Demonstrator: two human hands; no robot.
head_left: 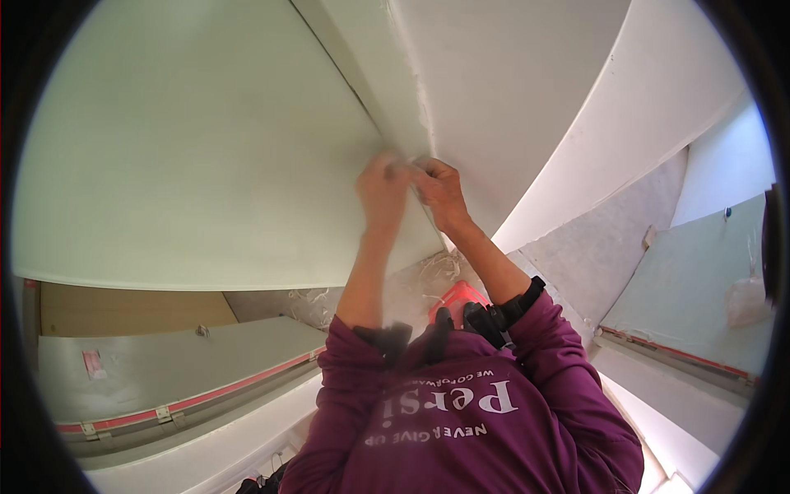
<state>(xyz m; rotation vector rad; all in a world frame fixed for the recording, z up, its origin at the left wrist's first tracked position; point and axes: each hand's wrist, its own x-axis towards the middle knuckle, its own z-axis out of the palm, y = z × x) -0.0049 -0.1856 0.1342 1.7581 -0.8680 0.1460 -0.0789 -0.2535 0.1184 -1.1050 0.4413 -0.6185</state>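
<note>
A large pale green door-like panel (189, 156) fills the left side, with a dark narrow gap along its right edge. Beside that gap runs a pale green frame strip (362, 49) that meets a white wall (502, 82). My left hand (383, 188) is raised at the gap, its fingers smeared by motion. Close against it, my right hand (440, 193) is closed in a pinch over the frame strip. Whatever lies between the fingertips is hidden or too small to make out.
A pink-red plastic container (457, 298) stands on the floor below my arms, near scattered pale string-like scraps (440, 265). Another greenish panel with a red-trimmed edge (181, 370) is at lower left. A similar panel (695, 284) is at right, beyond a white wall edge.
</note>
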